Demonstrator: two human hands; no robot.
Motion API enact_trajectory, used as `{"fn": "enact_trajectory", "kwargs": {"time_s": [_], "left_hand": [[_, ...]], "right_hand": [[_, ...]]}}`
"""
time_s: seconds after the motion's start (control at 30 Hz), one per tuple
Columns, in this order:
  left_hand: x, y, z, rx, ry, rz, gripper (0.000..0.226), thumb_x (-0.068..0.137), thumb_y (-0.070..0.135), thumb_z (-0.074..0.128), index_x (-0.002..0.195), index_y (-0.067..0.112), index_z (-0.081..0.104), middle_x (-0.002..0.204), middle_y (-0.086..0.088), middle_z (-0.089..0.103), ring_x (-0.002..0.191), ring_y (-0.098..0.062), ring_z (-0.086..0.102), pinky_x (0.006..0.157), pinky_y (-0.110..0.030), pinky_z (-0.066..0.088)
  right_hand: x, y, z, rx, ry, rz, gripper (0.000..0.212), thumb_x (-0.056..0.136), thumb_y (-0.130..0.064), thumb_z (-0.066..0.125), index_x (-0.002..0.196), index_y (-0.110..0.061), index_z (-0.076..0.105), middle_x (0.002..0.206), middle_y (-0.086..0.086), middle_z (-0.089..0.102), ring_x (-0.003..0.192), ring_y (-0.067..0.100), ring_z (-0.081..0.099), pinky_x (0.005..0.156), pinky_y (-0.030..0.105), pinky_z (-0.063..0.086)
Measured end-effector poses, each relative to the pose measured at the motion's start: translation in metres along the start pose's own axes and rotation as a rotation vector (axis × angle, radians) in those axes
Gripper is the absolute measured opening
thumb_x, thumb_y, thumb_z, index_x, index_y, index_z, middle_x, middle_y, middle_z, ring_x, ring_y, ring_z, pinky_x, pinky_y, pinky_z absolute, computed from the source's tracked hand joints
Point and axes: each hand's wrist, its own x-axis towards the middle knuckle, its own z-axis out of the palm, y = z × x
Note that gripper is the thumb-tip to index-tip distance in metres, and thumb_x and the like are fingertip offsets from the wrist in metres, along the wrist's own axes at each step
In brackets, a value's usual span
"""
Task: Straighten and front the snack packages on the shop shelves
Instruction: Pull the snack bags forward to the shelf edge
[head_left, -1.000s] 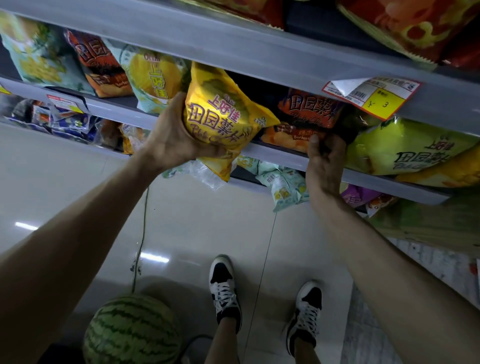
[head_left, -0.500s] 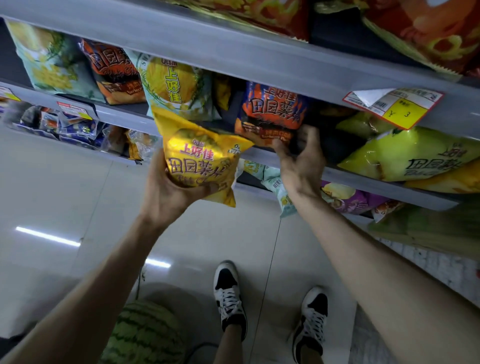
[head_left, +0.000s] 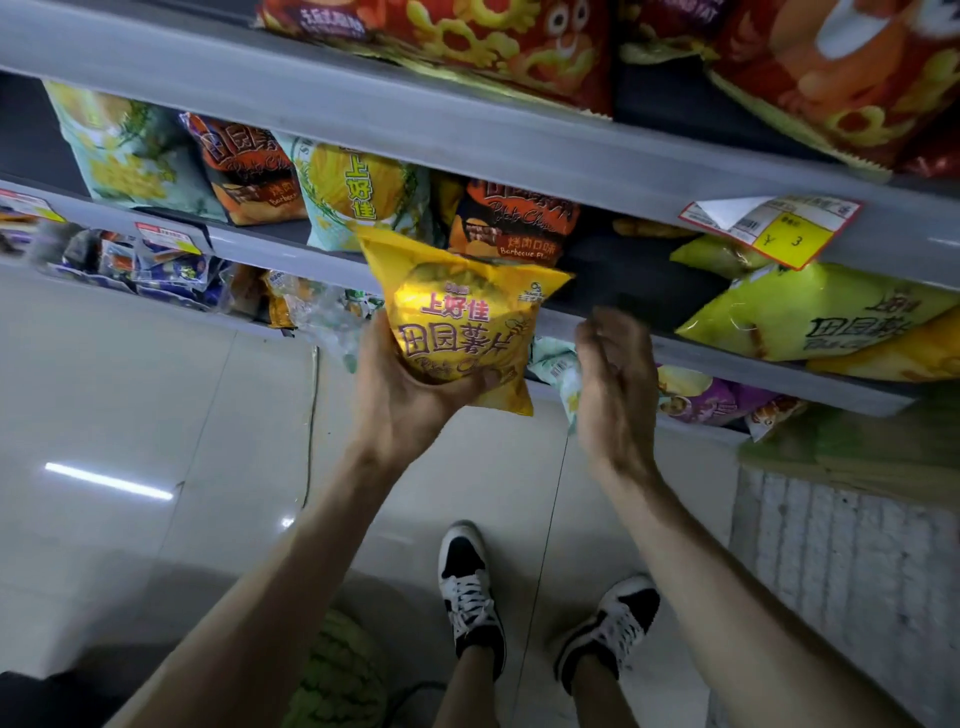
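We see a yellow chip bag (head_left: 462, 322) held upright, label toward us, just in front of the lip of the middle shelf (head_left: 779, 376) and outside it. The left hand (head_left: 400, 400) grips the bag from below and behind, with the thumb wrapped across its lower front. The right hand (head_left: 613, 384) is motion-blurred just right of the bag, apart from it, fingers relaxed and holding nothing.

On the middle shelf, behind the bag's top edge, stand an orange barbecue bag (head_left: 514, 223) and a teal bag (head_left: 358, 192), with another orange bag (head_left: 244, 166) and another teal one (head_left: 130, 150) further left. We note a dark gap (head_left: 623, 270) on the shelf between the orange barbecue bag and a green bag (head_left: 810, 317) lying tilted at the right.

The upper shelf (head_left: 415, 119) carries red snack bags (head_left: 498, 41) and a peeling price tag (head_left: 774, 228) on its lip. Below the middle shelf, a purple bag (head_left: 711, 400) and small mixed packets (head_left: 156, 265) poke out.

On the tiled floor (head_left: 130, 415) we see two black-and-white shoes (head_left: 470, 592), a watermelon (head_left: 337, 670) and a thin cable (head_left: 310, 431).
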Motion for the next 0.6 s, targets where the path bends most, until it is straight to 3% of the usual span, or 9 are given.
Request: {"fn": "enact_trajectory", "kwargs": {"time_s": [0.07,0.13,0.23,0.3,0.37,0.43,0.53,0.6], "left_hand": [[0.001,0.007,0.028,0.076,-0.036,0.036,0.093,0.048,0.050,0.104,0.124,0.025,0.057,0.118,-0.006,0.071,0.106,-0.027,0.073,0.083,-0.053,0.062],[0.000,0.016,0.061,0.120,-0.082,0.078,0.091,0.046,0.057,0.101,0.119,0.025,0.057,0.116,-0.005,0.067,0.106,-0.027,0.070,0.082,-0.050,0.061],[-0.001,0.044,0.103,0.217,-0.093,0.171,0.089,0.050,0.053,0.099,0.119,0.021,0.054,0.114,0.003,0.055,0.108,-0.020,0.059,0.080,-0.033,0.050],[0.001,0.059,0.126,0.206,-0.078,0.188,0.091,0.052,0.053,0.100,0.123,0.018,0.055,0.118,0.002,0.055,0.110,-0.018,0.055,0.083,-0.030,0.047],[0.008,0.070,0.144,0.172,-0.068,0.191,0.089,0.056,0.050,0.100,0.125,0.016,0.055,0.120,-0.001,0.056,0.112,-0.018,0.053,0.085,-0.027,0.045],[0.017,0.078,0.158,0.157,-0.068,0.205,0.089,0.057,0.047,0.100,0.127,0.015,0.054,0.121,-0.002,0.057,0.112,-0.019,0.054,0.086,-0.028,0.045],[0.027,0.083,0.172,0.131,-0.076,0.225,0.091,0.059,0.042,0.100,0.131,0.016,0.052,0.125,-0.001,0.058,0.113,-0.015,0.055,0.088,-0.025,0.047],[0.031,0.074,0.179,0.113,-0.094,0.212,0.085,0.062,0.041,0.099,0.128,0.020,0.049,0.124,-0.001,0.061,0.110,-0.014,0.059,0.083,-0.016,0.049]], "right_hand": [[-0.023,0.001,-0.018,0.000,-0.070,-0.024,0.039,0.100,-0.043,0.056,0.134,-0.024,0.058,0.131,-0.008,0.065,0.119,0.006,0.061,0.086,0.017,0.049],[-0.033,0.006,-0.031,-0.005,-0.077,-0.061,0.037,0.104,-0.040,0.056,0.139,-0.028,0.054,0.134,-0.012,0.063,0.122,0.008,0.060,0.092,0.027,0.052],[-0.023,0.017,-0.047,-0.066,0.088,-0.095,0.042,0.105,-0.039,0.057,0.144,-0.024,0.050,0.143,-0.005,0.055,0.128,0.014,0.054,0.103,0.043,0.050],[-0.010,0.021,-0.056,-0.099,0.161,-0.092,0.045,0.101,-0.038,0.056,0.142,-0.019,0.053,0.139,-0.001,0.052,0.127,0.022,0.054,0.103,0.048,0.048],[0.002,0.023,-0.063,-0.081,0.171,-0.081,0.046,0.099,-0.030,0.057,0.142,-0.014,0.053,0.136,0.003,0.051,0.122,0.025,0.056,0.102,0.043,0.049],[0.013,0.023,-0.067,-0.092,0.159,-0.111,0.044,0.103,-0.021,0.057,0.146,-0.010,0.051,0.139,0.008,0.050,0.119,0.022,0.058,0.096,0.028,0.048],[0.027,0.026,-0.068,-0.081,0.083,-0.124,0.045,0.107,-0.019,0.054,0.151,-0.011,0.046,0.147,0.010,0.049,0.127,0.020,0.055,0.092,0.012,0.045],[0.033,0.028,-0.068,-0.063,0.011,-0.118,0.051,0.106,-0.023,0.055,0.154,-0.015,0.041,0.152,0.008,0.048,0.136,0.022,0.051,0.105,0.020,0.046]]}}
